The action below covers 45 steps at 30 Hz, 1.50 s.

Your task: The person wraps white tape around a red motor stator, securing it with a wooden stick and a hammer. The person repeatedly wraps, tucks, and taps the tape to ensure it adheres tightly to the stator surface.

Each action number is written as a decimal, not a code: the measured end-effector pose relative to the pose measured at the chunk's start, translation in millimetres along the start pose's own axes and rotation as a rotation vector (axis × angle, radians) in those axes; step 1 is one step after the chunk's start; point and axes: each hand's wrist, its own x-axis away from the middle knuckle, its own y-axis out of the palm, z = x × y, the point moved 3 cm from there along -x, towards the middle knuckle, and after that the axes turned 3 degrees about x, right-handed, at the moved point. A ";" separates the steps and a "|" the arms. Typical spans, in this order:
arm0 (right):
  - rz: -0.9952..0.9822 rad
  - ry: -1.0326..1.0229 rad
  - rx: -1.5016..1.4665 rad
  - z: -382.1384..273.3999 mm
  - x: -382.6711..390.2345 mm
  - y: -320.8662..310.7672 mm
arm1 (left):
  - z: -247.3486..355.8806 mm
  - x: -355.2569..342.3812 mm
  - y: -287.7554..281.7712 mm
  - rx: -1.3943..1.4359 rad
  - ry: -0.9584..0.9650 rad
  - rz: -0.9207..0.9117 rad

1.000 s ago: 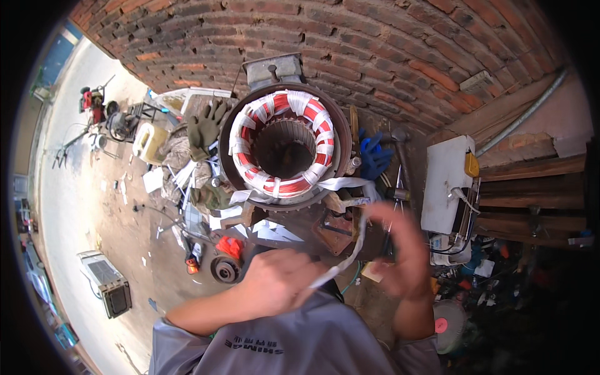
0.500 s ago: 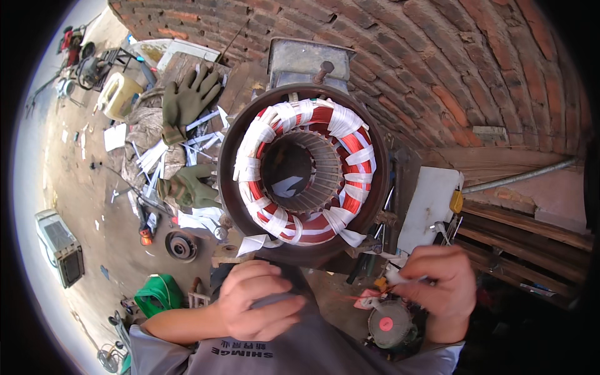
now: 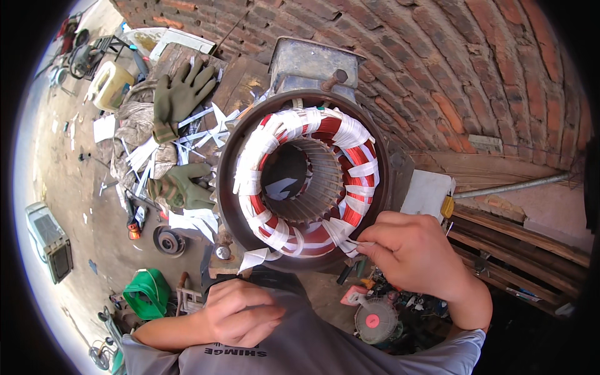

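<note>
A motor stator [image 3: 322, 172] stands upright in its round dark iron housing [image 3: 228, 209], right in front of me. Its red wire coils [image 3: 357, 215] are wrapped with white binding tape [image 3: 355, 129] around the ring. At the ring's lower right, my right hand [image 3: 412, 253] pinches a loose end of white cloth tape [image 3: 352, 245] between thumb and fingers. My left hand [image 3: 240, 312] is curled closed in front of my body, apart from the housing, with nothing visible in it. Another white tape end [image 3: 257, 257] hangs over the near rim.
Work gloves [image 3: 180, 100], white paper strips [image 3: 145, 156] and a rag lie to the left, near a yellowish jug [image 3: 109, 86]. A brick wall [image 3: 437, 81] rises behind. Wooden planks [image 3: 519, 240] are at right; a round grey device [image 3: 377, 320] sits below my right hand.
My right hand has moved up and left to the ring's lower right edge and taken hold of the tape end there. My left hand has shifted slightly left and down.
</note>
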 end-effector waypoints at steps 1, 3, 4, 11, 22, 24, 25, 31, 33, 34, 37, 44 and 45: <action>-0.023 -0.028 0.063 -1.2 2.2 1.9 | -0.5 -1.3 -1.9 0.002 0.015 -0.003; 0.045 -0.125 0.118 -4.4 7.4 6.8 | 0.2 -5.8 -8.5 0.011 0.047 -0.033; 0.078 -0.179 0.147 -6.5 9.9 8.9 | 3.0 -9.2 -13.5 0.013 0.065 -0.052; 0.279 -0.426 0.672 -19.4 29.1 39.1 | 3.9 -89.3 -43.8 -0.405 0.256 -0.061; 0.260 -0.196 0.259 -21.2 26.8 64.3 | -77.4 -184.0 44.5 -0.776 -0.385 -1.334; 0.369 -0.151 0.207 -21.0 33.9 72.9 | -86.7 -180.0 43.3 -0.681 -0.398 -1.258; 0.421 -0.134 0.182 -19.4 35.9 78.2 | -86.7 -180.7 39.3 -0.608 -0.386 -1.233; 0.634 -0.088 0.012 -15.8 43.0 94.4 | -81.4 -183.9 42.9 -0.497 -0.467 -1.122; 0.647 -0.062 -0.053 -19.1 54.3 94.4 | -77.8 -180.3 42.6 -0.763 -0.372 -0.985; 0.635 -0.047 -0.092 -22.6 66.1 94.2 | -73.7 -177.4 38.2 -0.892 -0.329 -0.901; 0.470 0.114 -0.443 -15.7 109.4 101.5 | -49.3 -185.1 27.9 -1.058 -0.343 -0.736; 0.103 0.118 -0.624 11.8 165.8 99.4 | -19.8 -201.0 -29.6 -1.125 -0.061 -0.151; 0.050 0.113 -0.617 17.4 164.1 96.5 | -20.7 -198.7 -35.3 -1.112 -0.019 -0.141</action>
